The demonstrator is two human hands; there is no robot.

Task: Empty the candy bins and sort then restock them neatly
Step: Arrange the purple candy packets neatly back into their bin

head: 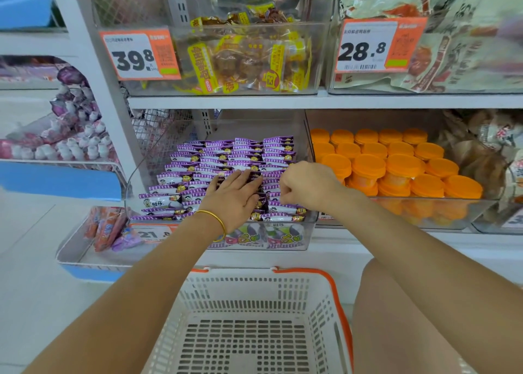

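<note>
Purple candy packets (226,158) fill the clear bin (254,127) in rows. The left hand (235,195) lies flat on them with straight fingers (243,177), and the right hand (305,187) beside it curls onto the rows, but I cannot tell if it pinches one. Right of that hand another bin (441,200) holds orange-lidded cups (396,163), and below both wrists stands a white basket (254,291).

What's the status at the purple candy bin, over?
Left hand flat on purple packets. Right hand curled among them, grip unclear. Bin stocked, rows neat. Nothing blocking.
</note>
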